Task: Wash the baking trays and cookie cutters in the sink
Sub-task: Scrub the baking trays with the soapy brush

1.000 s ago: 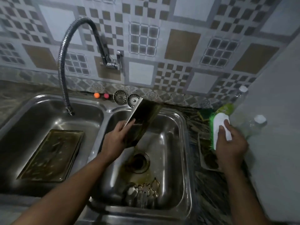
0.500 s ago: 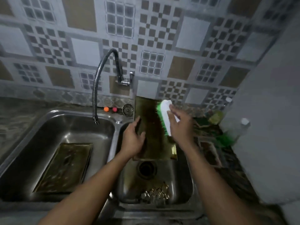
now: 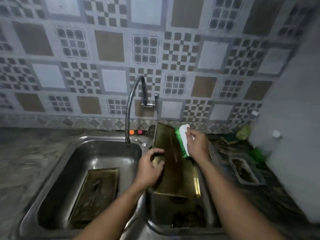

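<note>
In the right basin of the steel sink (image 3: 103, 138) a tilted baking tray (image 3: 174, 170) takes almost the whole width. The left basin has free room around a second tray (image 3: 97, 191), which lies flat. Both are rectangular, of dull metal with a brownish film. Cookie cutters (image 3: 188, 217) lie dim below the tilted tray. The left hand (image 3: 149, 168) closes its grip on this tray's left edge. The right hand (image 3: 197, 146) holds a white brush (image 3: 183, 135), its green bristles touching the tray's right side.
</note>
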Demonstrator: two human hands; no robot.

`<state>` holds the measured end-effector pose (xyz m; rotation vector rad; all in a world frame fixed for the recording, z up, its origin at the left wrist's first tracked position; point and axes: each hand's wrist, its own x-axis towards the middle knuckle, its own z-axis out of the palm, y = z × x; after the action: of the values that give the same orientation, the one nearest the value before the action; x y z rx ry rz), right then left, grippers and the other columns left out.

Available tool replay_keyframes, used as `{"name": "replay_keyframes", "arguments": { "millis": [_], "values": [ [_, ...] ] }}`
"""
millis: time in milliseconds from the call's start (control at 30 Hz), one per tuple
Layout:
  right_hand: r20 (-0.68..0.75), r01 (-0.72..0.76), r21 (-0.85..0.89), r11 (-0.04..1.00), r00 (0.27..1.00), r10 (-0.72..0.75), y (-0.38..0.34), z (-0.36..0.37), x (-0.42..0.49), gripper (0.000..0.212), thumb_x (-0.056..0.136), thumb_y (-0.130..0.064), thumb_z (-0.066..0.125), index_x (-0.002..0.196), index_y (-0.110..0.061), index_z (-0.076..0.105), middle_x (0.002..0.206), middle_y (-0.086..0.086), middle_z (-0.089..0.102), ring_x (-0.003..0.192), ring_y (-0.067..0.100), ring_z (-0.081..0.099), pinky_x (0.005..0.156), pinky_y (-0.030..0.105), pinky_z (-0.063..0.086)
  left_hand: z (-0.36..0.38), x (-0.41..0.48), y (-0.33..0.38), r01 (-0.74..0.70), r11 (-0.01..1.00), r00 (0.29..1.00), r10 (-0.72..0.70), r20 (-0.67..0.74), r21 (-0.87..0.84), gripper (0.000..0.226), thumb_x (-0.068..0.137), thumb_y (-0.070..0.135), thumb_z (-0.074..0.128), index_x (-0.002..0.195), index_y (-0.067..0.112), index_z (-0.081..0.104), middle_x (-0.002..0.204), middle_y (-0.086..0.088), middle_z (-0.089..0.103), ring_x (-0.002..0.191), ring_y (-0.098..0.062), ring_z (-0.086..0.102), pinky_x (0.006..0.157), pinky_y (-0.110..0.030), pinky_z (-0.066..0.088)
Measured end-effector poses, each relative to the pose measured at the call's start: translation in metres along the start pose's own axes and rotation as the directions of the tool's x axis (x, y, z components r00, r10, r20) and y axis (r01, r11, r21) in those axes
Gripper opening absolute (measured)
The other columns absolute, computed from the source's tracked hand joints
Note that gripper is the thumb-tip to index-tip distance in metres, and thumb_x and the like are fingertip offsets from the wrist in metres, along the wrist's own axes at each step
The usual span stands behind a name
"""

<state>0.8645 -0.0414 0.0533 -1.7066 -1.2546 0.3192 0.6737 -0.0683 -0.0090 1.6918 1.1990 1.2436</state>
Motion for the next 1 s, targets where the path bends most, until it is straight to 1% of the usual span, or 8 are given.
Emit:
{"name": "replay_keyframes", "arguments": {
  "millis": [100, 267, 467, 600, 667, 767, 867, 1000],
  "values": [
    [0.012, -0.006, 0.037, 0.999, 1.0, 0.006, -0.015, 0.016, -0.005, 0.028, 0.095, -0.019, 0.06, 0.118, -0.007, 0.069, 0.118, 0.008, 0.069, 0.108, 0.021, 0.064, 0.086, 0.021, 0.044, 0.001, 0.008, 0.002, -0.013, 1.0, 1.0, 0.013, 0.015, 0.022, 0.039, 0.077, 0.001, 0.074, 0.109, 0.021, 0.068, 0.11, 0.011, 0.068, 0.106, 0.002, 0.061, 0.098, -0.018, 0.045],
    [0.159, 0.147, 0.094, 0.985, 0.974, -0.161, -0.04, 0.036, -0.012, 0.028, 0.093, -0.015, 0.062, 0.118, -0.008, 0.069, 0.118, 0.003, 0.069, 0.106, 0.01, 0.062, 0.088, 0.017, 0.044, 0.006, 0.021, -0.001, -0.011, 0.999, 1.0, 0.01, -0.019, -0.03, 0.036, 0.074, 0.001, 0.074, 0.106, 0.017, 0.068, 0.107, 0.009, 0.07, 0.105, -0.001, 0.063, 0.1, -0.023, 0.047],
    [0.044, 0.016, -0.041, 0.999, 0.999, -0.014, 0.006, 0.001, 0.022, 0.03, 0.096, -0.023, 0.058, 0.122, -0.011, 0.066, 0.122, 0.006, 0.067, 0.11, 0.021, 0.063, 0.084, 0.022, 0.045, 0.013, 0.023, 0.0, 0.053, 0.996, 0.999, -0.052, 0.014, -0.071, 0.042, 0.078, 0.003, 0.074, 0.109, 0.031, 0.066, 0.112, 0.017, 0.065, 0.093, -0.002, 0.064, 0.093, -0.024, 0.051],
    [0.083, 0.014, 0.075, 0.997, 0.996, -0.02, -0.015, 0.024, 0.017, 0.027, 0.094, -0.013, 0.06, 0.118, -0.005, 0.068, 0.12, 0.007, 0.068, 0.105, 0.007, 0.059, 0.077, -0.004, 0.034, 0.022, 0.035, 0.001, 0.017, 0.998, 1.0, -0.017, -0.004, -0.059, 0.041, 0.076, -0.005, 0.07, 0.11, 0.019, 0.066, 0.111, 0.007, 0.066, 0.105, 0.007, 0.059, 0.091, -0.005, 0.04],
    [0.158, 0.05, 0.092, 0.995, 0.985, -0.064, -0.019, 0.034, 0.004, 0.026, 0.093, -0.013, 0.062, 0.118, -0.007, 0.069, 0.118, 0.002, 0.069, 0.103, 0.002, 0.058, 0.076, -0.007, 0.032, 0.022, 0.04, -0.004, 0.039, 0.996, 0.999, -0.041, -0.027, -0.078, 0.041, 0.075, -0.006, 0.07, 0.11, 0.015, 0.067, 0.11, 0.006, 0.068, 0.105, 0.006, 0.06, 0.091, -0.005, 0.04],
    [0.193, 0.041, 0.065, 0.997, 0.98, -0.053, -0.005, 0.023, -0.003, 0.026, 0.094, -0.013, 0.061, 0.118, -0.008, 0.069, 0.115, 0.0, 0.069, 0.103, 0.003, 0.059, 0.074, -0.006, 0.033, 0.021, 0.041, -0.013, 0.063, 0.992, 0.995, -0.07, -0.068, -0.11, 0.045, 0.073, -0.008, 0.07, 0.108, 0.019, 0.067, 0.11, 0.004, 0.069, 0.106, 0.003, 0.061, 0.093, -0.008, 0.042],
    [0.077, -0.012, 0.047, 0.999, 0.997, 0.009, 0.013, 0.003, 0.012, 0.026, 0.095, -0.014, 0.06, 0.118, -0.007, 0.069, 0.117, 0.005, 0.069, 0.11, 0.016, 0.063, 0.075, 0.002, 0.036, 0.024, 0.04, -0.009, 0.046, 0.993, 0.998, -0.051, -0.041, -0.111, 0.051, 0.073, -0.007, 0.071, 0.108, 0.03, 0.065, 0.112, 0.007, 0.069, 0.107, 0.003, 0.062, 0.093, -0.008, 0.043],
    [0.017, -0.034, 0.082, 0.996, 0.999, 0.033, -0.005, 0.027, 0.016, 0.026, 0.094, -0.017, 0.061, 0.116, -0.007, 0.071, 0.115, 0.004, 0.07, 0.108, 0.016, 0.064, 0.078, 0.013, 0.039, 0.027, 0.051, -0.006, 0.06, 0.986, 0.998, -0.062, -0.009, -0.154, 0.054, 0.083, 0.013, 0.076, 0.133, 0.021, 0.058, 0.129, 0.012, 0.061, 0.121, 0.003, 0.055, 0.101, -0.012, 0.042]
  ]
}}
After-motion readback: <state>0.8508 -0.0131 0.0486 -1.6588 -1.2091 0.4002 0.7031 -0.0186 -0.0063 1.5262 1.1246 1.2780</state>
